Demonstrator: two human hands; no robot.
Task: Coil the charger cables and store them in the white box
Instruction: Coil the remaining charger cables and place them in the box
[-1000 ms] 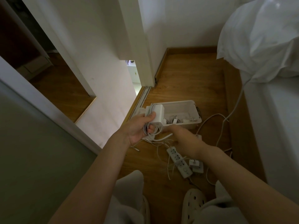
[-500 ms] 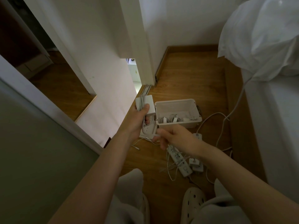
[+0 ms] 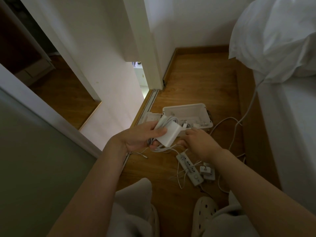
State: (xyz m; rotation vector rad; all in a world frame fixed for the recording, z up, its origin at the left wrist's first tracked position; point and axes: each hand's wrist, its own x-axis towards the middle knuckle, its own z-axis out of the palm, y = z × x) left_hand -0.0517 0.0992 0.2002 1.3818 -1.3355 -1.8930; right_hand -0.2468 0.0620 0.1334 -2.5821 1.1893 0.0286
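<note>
The left hand (image 3: 142, 136) gripped a white charger (image 3: 171, 135) with its cable (image 3: 169, 120) wound around it, just near of the white box (image 3: 184, 106). The right hand (image 3: 201, 142) curled beside it; whether it held anything could not be told.

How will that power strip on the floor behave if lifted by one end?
The power strip looks like a rigid plastic bar, so it should lift stiffly. Thin white cables draped across it will probably drag or snag.
</note>
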